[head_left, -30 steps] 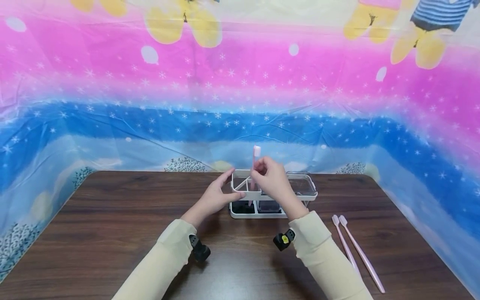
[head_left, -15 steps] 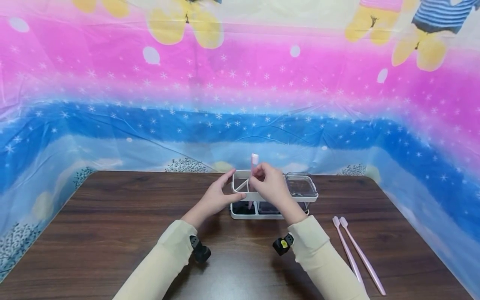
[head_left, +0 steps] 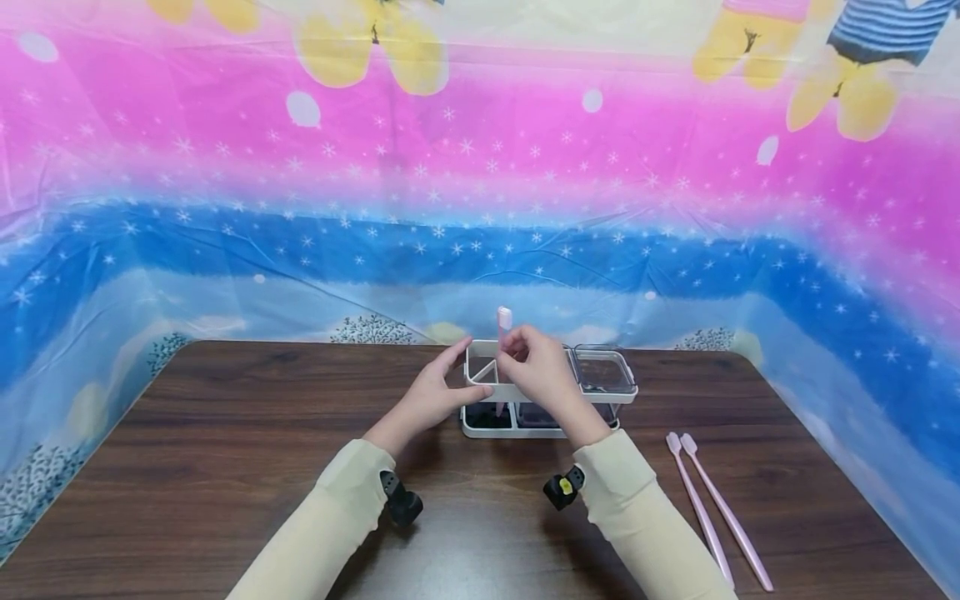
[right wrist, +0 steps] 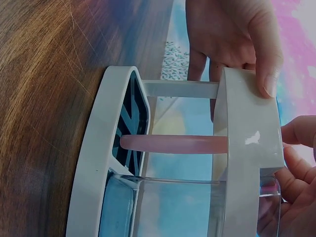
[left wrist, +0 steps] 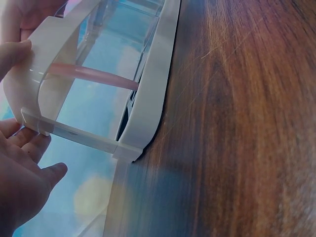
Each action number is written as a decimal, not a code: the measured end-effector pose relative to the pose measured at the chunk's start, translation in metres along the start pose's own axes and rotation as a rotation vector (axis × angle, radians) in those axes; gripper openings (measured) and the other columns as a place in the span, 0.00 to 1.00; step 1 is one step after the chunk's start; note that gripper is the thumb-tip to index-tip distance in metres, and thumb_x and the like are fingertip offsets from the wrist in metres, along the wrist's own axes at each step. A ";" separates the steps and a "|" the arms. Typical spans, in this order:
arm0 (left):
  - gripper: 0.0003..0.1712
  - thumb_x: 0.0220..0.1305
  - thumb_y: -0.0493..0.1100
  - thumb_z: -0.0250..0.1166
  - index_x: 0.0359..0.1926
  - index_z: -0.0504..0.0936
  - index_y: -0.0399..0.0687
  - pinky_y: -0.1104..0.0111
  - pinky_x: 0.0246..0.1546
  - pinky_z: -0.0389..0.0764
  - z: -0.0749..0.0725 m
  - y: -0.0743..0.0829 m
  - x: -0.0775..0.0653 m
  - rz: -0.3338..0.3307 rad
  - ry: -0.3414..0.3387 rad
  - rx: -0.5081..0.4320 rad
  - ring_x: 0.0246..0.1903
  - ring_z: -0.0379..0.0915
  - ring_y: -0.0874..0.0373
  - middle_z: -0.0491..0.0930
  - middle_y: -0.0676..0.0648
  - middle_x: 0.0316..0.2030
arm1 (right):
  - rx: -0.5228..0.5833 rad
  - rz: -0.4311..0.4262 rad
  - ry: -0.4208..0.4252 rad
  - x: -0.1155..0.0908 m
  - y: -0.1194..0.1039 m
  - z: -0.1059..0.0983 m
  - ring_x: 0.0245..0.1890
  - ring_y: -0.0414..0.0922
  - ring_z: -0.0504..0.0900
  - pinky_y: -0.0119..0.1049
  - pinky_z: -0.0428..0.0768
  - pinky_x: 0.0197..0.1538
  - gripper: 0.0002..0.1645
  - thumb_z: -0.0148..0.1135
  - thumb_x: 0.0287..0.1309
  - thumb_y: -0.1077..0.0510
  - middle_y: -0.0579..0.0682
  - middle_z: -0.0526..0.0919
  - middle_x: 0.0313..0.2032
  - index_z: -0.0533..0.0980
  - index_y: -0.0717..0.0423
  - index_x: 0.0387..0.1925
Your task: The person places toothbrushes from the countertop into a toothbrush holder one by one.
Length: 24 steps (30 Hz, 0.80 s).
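A white two-tier toothbrush holder (head_left: 615, 398) stands near the table's far side. My left hand (head_left: 431, 396) grips its upper left corner, thumb on the front face and fingers round the side. With thumb and fingertips, my right hand (head_left: 546, 367) pinches a pink toothbrush (head_left: 505, 318), head up, just above the upper tier. In the right wrist view the toothbrush handle (right wrist: 173, 144) runs down through the upper tier, its end at the dark-floored compartment of the lower tier (right wrist: 89, 173). The left wrist view shows the same handle (left wrist: 98, 75) between the tiers.
Two more pink toothbrushes (head_left: 723, 508) lie side by side on the brown wooden table (head_left: 187, 467), right of my right forearm. A clear lidded section (head_left: 603, 371) forms the holder's right end. A patterned cloth (head_left: 480, 167) hangs behind the table.
My right hand has lowered the toothbrush a little and shifted it slightly left, mostly in the first half second. My left hand has stayed on the holder's corner.
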State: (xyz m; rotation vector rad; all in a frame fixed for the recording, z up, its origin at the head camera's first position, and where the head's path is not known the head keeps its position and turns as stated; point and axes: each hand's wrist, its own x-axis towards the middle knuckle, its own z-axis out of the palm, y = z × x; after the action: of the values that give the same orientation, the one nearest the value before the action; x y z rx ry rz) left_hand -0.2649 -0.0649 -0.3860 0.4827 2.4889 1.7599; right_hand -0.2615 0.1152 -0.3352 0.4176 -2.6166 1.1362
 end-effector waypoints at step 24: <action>0.50 0.57 0.49 0.71 0.75 0.54 0.54 0.46 0.67 0.58 -0.001 0.004 0.000 -0.014 -0.005 0.008 0.71 0.52 0.47 0.58 0.45 0.72 | -0.010 -0.031 0.046 -0.029 0.016 -0.064 0.36 0.47 0.80 0.40 0.79 0.42 0.15 0.64 0.60 0.57 0.55 0.83 0.38 0.78 0.62 0.45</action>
State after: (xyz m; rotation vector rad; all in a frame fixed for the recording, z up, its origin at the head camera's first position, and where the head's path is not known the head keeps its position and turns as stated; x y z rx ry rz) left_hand -0.2647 -0.0644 -0.3823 0.4685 2.4900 1.7425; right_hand -0.2329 0.1776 -0.3141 0.4237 -2.5660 1.1090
